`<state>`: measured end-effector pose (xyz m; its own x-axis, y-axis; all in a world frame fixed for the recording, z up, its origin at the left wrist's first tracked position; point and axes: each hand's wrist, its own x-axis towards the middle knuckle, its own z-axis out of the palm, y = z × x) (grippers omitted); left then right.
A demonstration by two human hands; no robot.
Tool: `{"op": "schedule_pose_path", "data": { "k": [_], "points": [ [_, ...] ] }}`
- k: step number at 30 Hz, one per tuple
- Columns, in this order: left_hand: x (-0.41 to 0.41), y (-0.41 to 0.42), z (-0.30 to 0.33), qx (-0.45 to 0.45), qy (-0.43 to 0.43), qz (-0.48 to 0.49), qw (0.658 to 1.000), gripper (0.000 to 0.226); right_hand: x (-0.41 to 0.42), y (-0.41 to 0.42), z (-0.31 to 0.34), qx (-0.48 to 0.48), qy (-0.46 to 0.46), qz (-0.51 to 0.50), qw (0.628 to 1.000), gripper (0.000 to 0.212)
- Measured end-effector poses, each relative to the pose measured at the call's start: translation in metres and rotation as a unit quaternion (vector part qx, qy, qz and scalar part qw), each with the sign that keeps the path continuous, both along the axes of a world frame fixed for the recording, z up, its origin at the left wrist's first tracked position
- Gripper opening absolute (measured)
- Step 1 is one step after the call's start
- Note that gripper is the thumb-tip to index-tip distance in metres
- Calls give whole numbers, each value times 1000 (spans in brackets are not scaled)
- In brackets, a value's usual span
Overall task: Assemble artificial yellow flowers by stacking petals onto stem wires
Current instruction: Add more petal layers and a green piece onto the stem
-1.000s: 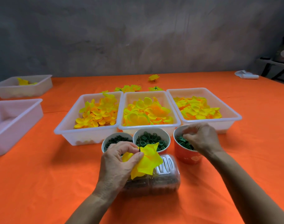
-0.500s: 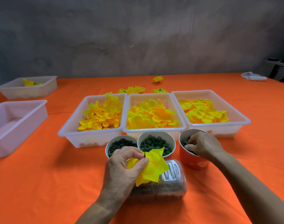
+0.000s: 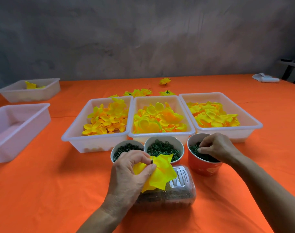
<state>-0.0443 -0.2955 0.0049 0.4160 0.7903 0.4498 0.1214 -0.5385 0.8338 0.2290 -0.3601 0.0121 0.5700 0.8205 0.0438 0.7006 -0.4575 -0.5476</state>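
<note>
Two bare forearms and hands, left (image 3: 130, 175) and right (image 3: 216, 147) (no sleeves, rings or gloves visible)

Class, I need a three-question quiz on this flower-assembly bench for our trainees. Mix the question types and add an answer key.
1. True or false: the left hand pinches a yellow fabric petal threaded on a thin dark stem wire.
2. Where do the right hand's fingers reach? A) the middle white plastic tray B) the orange paper cup of green parts C) the clear plastic container lying on its side
3. Fill in: ___ white trays of yellow petals stand side by side behind the cups.

Key: 1 true; 2 B; 3 three
</note>
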Motion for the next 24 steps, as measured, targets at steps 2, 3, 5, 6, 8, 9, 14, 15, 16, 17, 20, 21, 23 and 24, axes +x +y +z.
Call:
{"op": "schedule_pose_path", "data": {
  "k": [2,3,5,6,8,9,14,15,16,17,20,21,23,24],
  "points": [
    [0,0,0,3,3,2,1000,23,-1,-1,0,23,12,-10,1000,16],
    [1,0,0,2,1,1,1000,23,-1,-1,0,37,19,-14,999,15],
    [1,0,-1,-4,-5,-1,1000,21,-1,-2,-1,73,36,-17,996,11],
    [1,0,-1,-6,-7,-1,1000,21,-1,-2,-1,95,47,-21,994,10],
    [1,0,-1,-10,-9,-2,1000,21,-1,-4,-2,147,91,-38,984,9],
    [1,1,-2,-11,-10,-1,1000,20,-1,-4,-2,176,128,-49,975,12],
    [0,1,-3,-9,-7,0,1000,18,1,-6,-5,241,258,-94,931,20],
    [0,0,-2,-10,-7,0,1000,18,2,-7,-5,248,283,-98,921,19],
    [0,0,-2,-12,-8,0,1000,17,2,-7,-4,254,310,-99,911,17],
    [0,0,-2,-15,-9,0,1000,17,3,-8,-4,258,332,-99,902,17],
    [0,-1,-2,-20,-8,0,1000,18,4,-10,-2,247,341,-91,902,15],
    [0,-1,-2,-19,-7,1,1000,19,3,-10,-1,240,327,-88,910,16],
    [0,-1,-1,-18,-6,1,1000,19,1,-10,0,220,289,-81,928,19],
    [0,-1,-1,-17,-7,2,1000,19,-1,-10,0,208,273,-80,936,20]
  ]
}}
